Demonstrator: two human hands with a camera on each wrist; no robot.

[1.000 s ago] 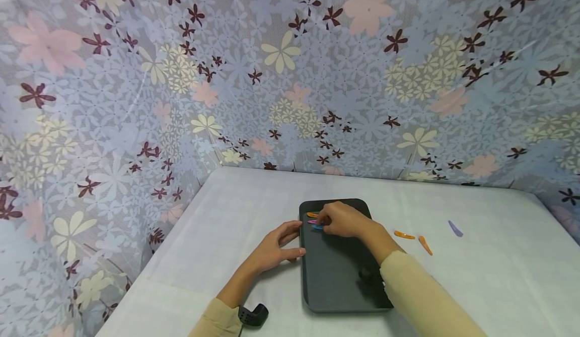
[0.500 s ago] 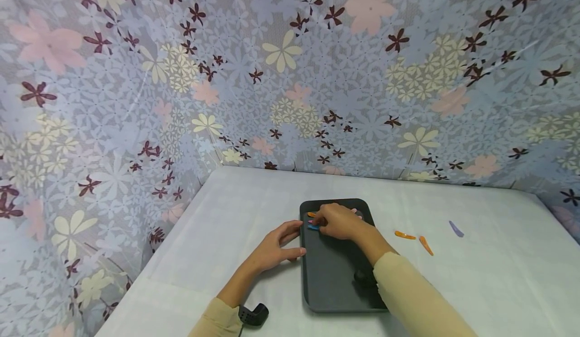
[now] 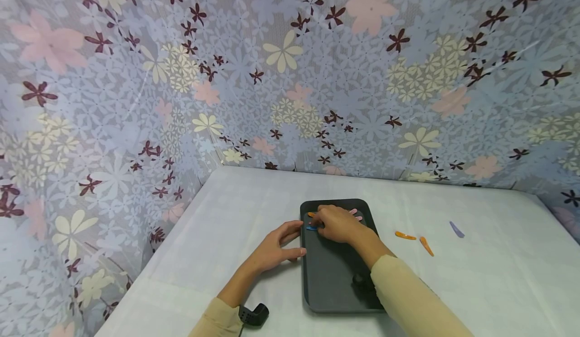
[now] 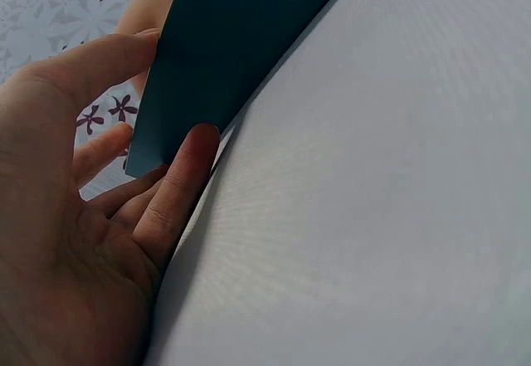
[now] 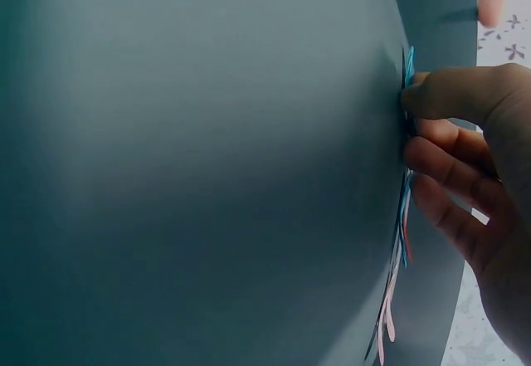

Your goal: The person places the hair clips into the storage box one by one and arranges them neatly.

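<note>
- Step in hand, as judged: right hand (image 3: 333, 222) is placing or straightening the blue clip (image 3: 311, 228) in the tray (image 3: 335, 269).
- Right hand: thumb and fingertips pinched together on that clip. Exact hold partly hidden by the fingers.
- Left hand (image 3: 277, 246): thumb and fingers apart, tips touching the tray's left side; probably steadying it.
- Next move probably calls for squaring the clip to its neighbours, then a clean vertical release. Risk: fingertips dragging nearby clips out of line.
- Blue clip location: far-left part of tray, near the left wall, just nearer the person than the orange clip (image 3: 310, 214).
- Looks: small, slim, bright blue; one end sticks out past the fingers, rest covered. Right-wrist view is nearly edge-on; it reads as a thin strip.
- Pink clips (image 3: 359, 218) sit toward the tray's far right.
- Outside, right of tray: two loose orange clips (image 3: 405, 236) and a purple clip (image 3: 456, 229), on the table (image 3: 489, 281).
</note>
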